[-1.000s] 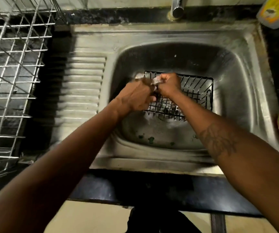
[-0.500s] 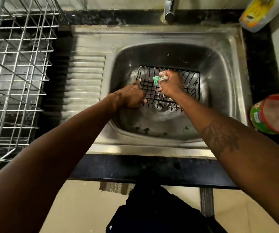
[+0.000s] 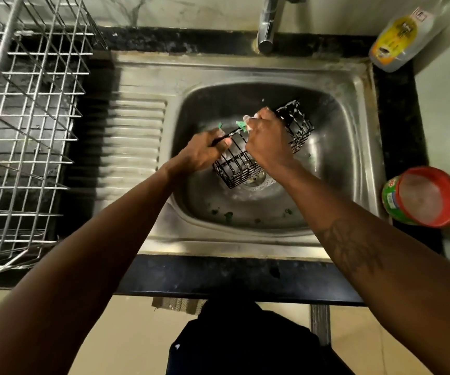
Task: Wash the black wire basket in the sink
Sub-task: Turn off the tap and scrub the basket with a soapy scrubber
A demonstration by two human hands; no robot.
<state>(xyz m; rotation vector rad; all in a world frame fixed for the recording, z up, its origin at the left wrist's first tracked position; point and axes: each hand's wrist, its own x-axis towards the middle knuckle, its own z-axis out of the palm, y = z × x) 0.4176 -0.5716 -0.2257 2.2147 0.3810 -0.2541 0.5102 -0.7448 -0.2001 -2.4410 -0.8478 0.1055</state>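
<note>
The black wire basket [image 3: 241, 169] is tilted over the bowl of the steel sink [image 3: 334, 158], with foam on its far end. My left hand [image 3: 204, 152] grips the basket's near-left rim. My right hand [image 3: 268, 140] holds a soapy green scrub pad [image 3: 242, 124] against the top wires; most of the pad is hidden in the fingers. Foam lies round the drain under the basket.
The tap [image 3: 268, 25] stands behind the bowl. A silver wire dish rack [image 3: 26, 125] fills the counter at left, beside the ribbed drainboard [image 3: 134, 147]. A soap bottle [image 3: 399, 36] lies at the back right, and a red-rimmed tub [image 3: 424, 197] sits right of the sink.
The basket has been lifted and turned from lying flat to tilted on edge. My left hand has moved from touching its side to gripping the rim. The right hand keeps scrubbing.
</note>
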